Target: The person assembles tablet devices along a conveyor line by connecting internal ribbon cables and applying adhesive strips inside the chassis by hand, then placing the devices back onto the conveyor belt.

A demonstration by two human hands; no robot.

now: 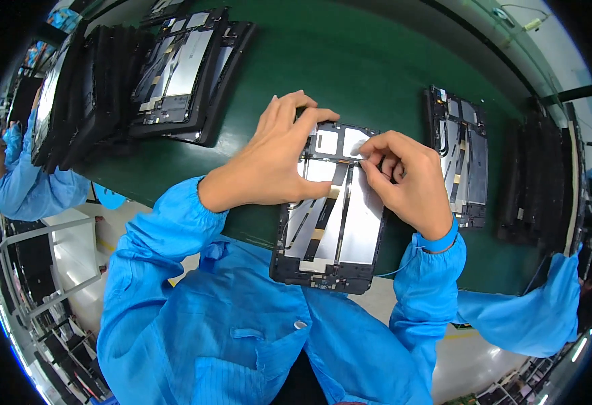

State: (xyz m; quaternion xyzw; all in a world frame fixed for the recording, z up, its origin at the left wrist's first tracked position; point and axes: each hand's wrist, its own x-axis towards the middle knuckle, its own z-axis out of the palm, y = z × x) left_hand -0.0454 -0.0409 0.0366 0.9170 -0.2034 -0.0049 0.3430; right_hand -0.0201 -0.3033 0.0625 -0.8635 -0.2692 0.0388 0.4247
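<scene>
An opened tablet (362,229) lies before me at the bench's near edge, its inside facing up: silver battery panels, dark ribbon cables and a black frame. My left hand (269,162) grips its upper left side, with the thumb lying over the inner parts and the fingers around the top corner. At the upper right of the tablet my right hand (410,177) is closed in a pinch, thumb and forefinger meeting beside a silver shield plate (354,143). Whatever sits between those fingertips is too small to make out. A band with a thin blue cord (404,268) circles my right wrist.
Opened tablets (191,64) are stacked at the left on the green bench (336,61), beside a leaning row of dark panels (93,88). More opened tablets (468,152) stand at the right, near dark stacked panels (528,179). Blue sleeves of other people (39,189) show at both sides.
</scene>
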